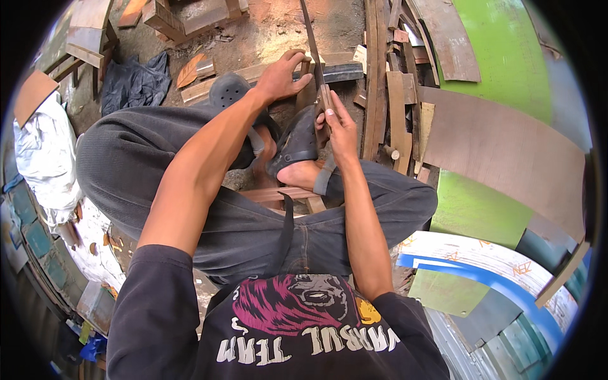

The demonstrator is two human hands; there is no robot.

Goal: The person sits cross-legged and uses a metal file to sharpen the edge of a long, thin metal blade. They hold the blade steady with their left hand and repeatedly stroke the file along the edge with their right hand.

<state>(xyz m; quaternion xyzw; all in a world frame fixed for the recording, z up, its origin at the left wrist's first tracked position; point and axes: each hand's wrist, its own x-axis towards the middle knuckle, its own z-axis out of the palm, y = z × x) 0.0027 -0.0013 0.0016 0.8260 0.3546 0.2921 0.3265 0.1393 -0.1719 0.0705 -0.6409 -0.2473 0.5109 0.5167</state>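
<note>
My left hand (pixel 278 76) presses down on a small wood piece (pixel 308 85) while my right hand (pixel 339 130) grips the handsaw (pixel 315 54) handle, the blade running just beside my left fingers.

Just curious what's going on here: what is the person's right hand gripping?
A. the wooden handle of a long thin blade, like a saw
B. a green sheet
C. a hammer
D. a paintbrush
A: the right hand closes around the wooden handle of a long thin blade that runs away over a small wooden piece, which the left hand holds down.
</note>
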